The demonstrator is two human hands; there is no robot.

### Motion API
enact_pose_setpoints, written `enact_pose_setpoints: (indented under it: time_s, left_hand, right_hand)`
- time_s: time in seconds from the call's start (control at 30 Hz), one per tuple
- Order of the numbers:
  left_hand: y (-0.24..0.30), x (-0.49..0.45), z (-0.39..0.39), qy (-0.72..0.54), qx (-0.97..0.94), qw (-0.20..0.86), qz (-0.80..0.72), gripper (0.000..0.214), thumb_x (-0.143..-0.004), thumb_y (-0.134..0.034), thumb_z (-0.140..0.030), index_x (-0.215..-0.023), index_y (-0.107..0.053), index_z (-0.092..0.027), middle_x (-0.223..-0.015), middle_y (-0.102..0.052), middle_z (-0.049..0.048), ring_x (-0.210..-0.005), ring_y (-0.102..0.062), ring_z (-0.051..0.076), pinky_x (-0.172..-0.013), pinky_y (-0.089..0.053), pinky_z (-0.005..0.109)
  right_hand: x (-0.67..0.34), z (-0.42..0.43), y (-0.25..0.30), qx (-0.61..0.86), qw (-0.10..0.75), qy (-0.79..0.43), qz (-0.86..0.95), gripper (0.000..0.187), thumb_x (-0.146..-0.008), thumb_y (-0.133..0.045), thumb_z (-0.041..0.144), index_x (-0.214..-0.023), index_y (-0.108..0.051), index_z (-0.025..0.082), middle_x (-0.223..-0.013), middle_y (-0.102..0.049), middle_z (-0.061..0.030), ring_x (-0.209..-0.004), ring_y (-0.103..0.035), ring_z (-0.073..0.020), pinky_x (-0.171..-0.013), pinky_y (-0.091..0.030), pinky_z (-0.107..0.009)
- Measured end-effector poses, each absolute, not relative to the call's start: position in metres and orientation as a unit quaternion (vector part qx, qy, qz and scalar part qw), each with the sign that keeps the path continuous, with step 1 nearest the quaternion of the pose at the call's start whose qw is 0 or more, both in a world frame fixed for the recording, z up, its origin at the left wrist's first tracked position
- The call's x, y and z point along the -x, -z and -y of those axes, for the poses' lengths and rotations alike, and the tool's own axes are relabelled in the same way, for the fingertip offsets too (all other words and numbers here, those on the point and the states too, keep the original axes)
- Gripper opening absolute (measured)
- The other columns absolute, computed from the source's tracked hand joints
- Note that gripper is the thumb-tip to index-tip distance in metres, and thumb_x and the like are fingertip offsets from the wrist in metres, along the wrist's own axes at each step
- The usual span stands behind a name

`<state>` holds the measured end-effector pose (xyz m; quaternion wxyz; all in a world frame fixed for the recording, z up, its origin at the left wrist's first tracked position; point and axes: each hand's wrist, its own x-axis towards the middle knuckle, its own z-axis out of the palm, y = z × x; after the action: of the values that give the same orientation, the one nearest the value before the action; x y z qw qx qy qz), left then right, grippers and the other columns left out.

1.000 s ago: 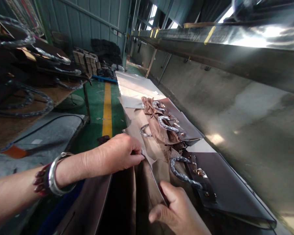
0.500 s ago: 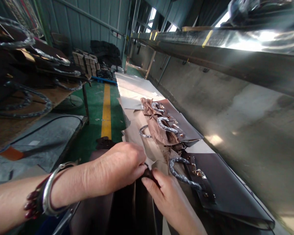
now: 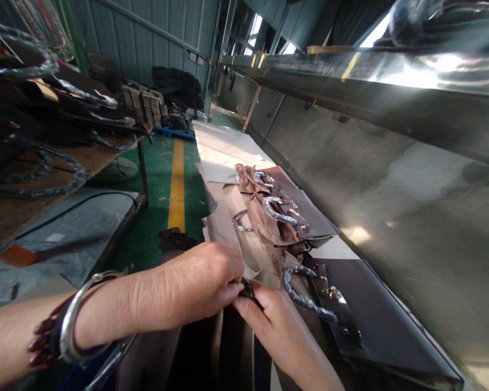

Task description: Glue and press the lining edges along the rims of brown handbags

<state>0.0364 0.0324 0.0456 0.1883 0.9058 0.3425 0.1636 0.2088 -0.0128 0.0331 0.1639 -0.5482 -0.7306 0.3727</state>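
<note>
Fingers (image 3: 248,313) near plastic-wrapped handle (image 3: 299,300)

Dark strip (image 3: 248,289): mostly hidden by the fingers of your left hand (image 3: 204,279) and right hand (image 3: 271,315); shape cannot be told. Your left forearm is cut off by the left edge, your right by the bottom. Dark item (image 3: 195,350) beneath your hands: cropped at the bottom, inner detail lost in shadow. Bags (image 3: 24,117) to your left: cropped at the left edge. Distant black heap (image 3: 175,81): contents too small to tell.
</note>
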Motion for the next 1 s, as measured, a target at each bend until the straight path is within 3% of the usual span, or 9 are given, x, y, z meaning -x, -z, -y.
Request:
enact_pose_setpoints:
  time_s: [0.23, 0.57, 0.67, 0.73, 0.83, 0.97, 1.0]
  left_hand:
    - [-0.049, -0.037, -0.034, -0.162, -0.894, 0.198, -0.368, 0.016, -0.080, -0.053, -0.016, -0.071, -0.066, -0.012, -0.079, -0.065, 0.0072, -0.077, -0.062, 0.018, -0.070, -0.049, 0.026]
    - [-0.044, -0.035, -0.036, -0.206, -0.911, 0.156, -0.321, 0.012, -0.080, -0.055, -0.015, -0.073, -0.064, -0.012, -0.079, -0.064, 0.0059, -0.077, -0.061, 0.018, -0.071, -0.051, 0.027]
    - [-0.059, -0.022, -0.035, -0.254, -0.903, 0.208, -0.279, 0.019, -0.085, -0.049, -0.015, -0.078, -0.066, -0.013, -0.091, -0.067, 0.0076, -0.087, -0.062, 0.017, -0.079, -0.051, 0.025]
    - [-0.071, -0.008, -0.028, -0.320, -0.880, 0.234, -0.263, 0.024, -0.089, -0.043, -0.017, -0.094, -0.067, -0.018, -0.107, -0.065, 0.0056, -0.103, -0.059, 0.016, -0.089, -0.049, 0.023]
    - [-0.068, 0.016, -0.005, -0.411, -0.828, 0.153, -0.349, 0.028, -0.089, -0.047, -0.031, -0.115, -0.058, -0.032, -0.120, -0.061, -0.0009, -0.115, -0.054, 0.019, -0.093, -0.049, 0.026]
    - [-0.012, 0.037, 0.033, -0.411, -0.776, 0.050, -0.475, 0.075, -0.077, -0.054, -0.060, -0.141, -0.025, -0.034, -0.135, -0.049, 0.0053, -0.118, -0.052, 0.028, -0.091, -0.053, 0.034]
    - [0.006, 0.039, 0.040, -0.409, -0.765, 0.021, -0.497, 0.079, -0.077, -0.053, -0.061, -0.143, -0.019, -0.034, -0.136, -0.047, 0.0070, -0.118, -0.051, 0.029, -0.092, -0.052, 0.037]
  right_hand:
    - [-0.203, 0.011, -0.039, 0.566, 0.154, -0.335, 0.738, 0.027, -0.095, -0.040, 0.032, -0.091, -0.063, 0.019, -0.081, -0.067, -0.0014, -0.081, -0.063, -0.0178, -0.065, -0.040, -0.022]
    - [-0.200, 0.008, -0.031, 0.587, 0.164, -0.253, 0.752, 0.029, -0.093, -0.036, 0.025, -0.085, -0.063, 0.016, -0.077, -0.068, -0.0054, -0.074, -0.064, -0.0180, -0.063, -0.040, -0.024]
    - [-0.202, -0.003, -0.031, 0.599, 0.156, -0.232, 0.750, 0.029, -0.092, -0.036, 0.023, -0.085, -0.064, 0.016, -0.074, -0.068, -0.0058, -0.071, -0.064, -0.0186, -0.059, -0.039, -0.024]
    - [-0.203, -0.013, -0.035, 0.613, 0.160, -0.201, 0.747, 0.028, -0.090, -0.037, 0.021, -0.081, -0.063, 0.015, -0.073, -0.067, -0.0060, -0.072, -0.064, -0.0190, -0.060, -0.039, -0.024]
    - [-0.200, -0.028, -0.048, 0.631, 0.159, -0.144, 0.745, 0.027, -0.089, -0.038, 0.019, -0.074, -0.061, 0.015, -0.067, -0.064, -0.0055, -0.067, -0.061, -0.0174, -0.058, -0.037, -0.024]
    - [-0.193, -0.049, -0.074, 0.650, 0.189, -0.100, 0.729, 0.026, -0.088, -0.042, 0.022, -0.068, -0.057, 0.016, -0.059, -0.059, -0.0051, -0.060, -0.058, -0.0163, -0.054, -0.033, -0.024]
    - [-0.191, -0.054, -0.080, 0.650, 0.205, -0.102, 0.725, 0.026, -0.087, -0.042, 0.023, -0.066, -0.055, 0.017, -0.056, -0.057, -0.0039, -0.056, -0.057, -0.0157, -0.053, -0.034, -0.024]
